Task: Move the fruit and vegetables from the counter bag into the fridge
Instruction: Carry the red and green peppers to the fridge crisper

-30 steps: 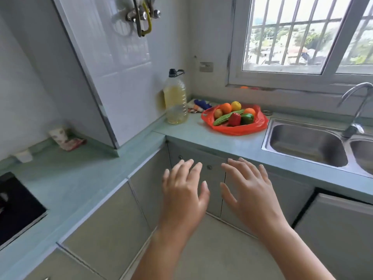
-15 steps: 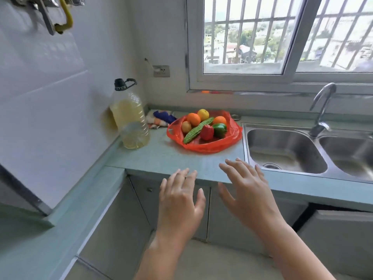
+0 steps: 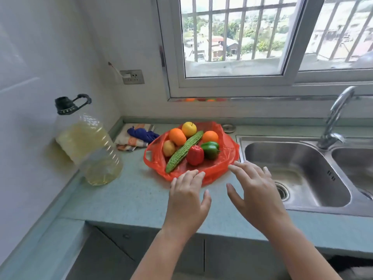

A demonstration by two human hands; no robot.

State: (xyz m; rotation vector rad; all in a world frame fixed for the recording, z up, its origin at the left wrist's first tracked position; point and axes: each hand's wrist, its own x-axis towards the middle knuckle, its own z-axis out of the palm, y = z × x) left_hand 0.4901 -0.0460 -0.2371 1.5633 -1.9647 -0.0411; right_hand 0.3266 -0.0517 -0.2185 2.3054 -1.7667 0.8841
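A red plastic bag (image 3: 228, 156) lies spread open on the green counter (image 3: 129, 199) beside the sink. In it rest a bitter gourd (image 3: 182, 152), a red pepper (image 3: 195, 155), a green pepper (image 3: 210, 149), two oranges (image 3: 177, 136), a yellow apple (image 3: 189, 128) and a potato (image 3: 169, 148). My left hand (image 3: 187, 199) hovers open over the counter, its fingertips at the bag's near edge. My right hand (image 3: 255, 190) is open too, fingers spread, just right of the bag's near corner. Neither hand holds anything. No fridge is in view.
A large oil bottle (image 3: 88, 146) stands on the counter at the left wall. A folded cloth with a blue rag (image 3: 137, 136) lies behind the bag. A steel double sink (image 3: 298, 170) with a tap (image 3: 335, 116) fills the right. A barred window is above.
The view has closed in on the counter. Both open hands have advanced from in front of the cabinets to the near edge of the red bag.
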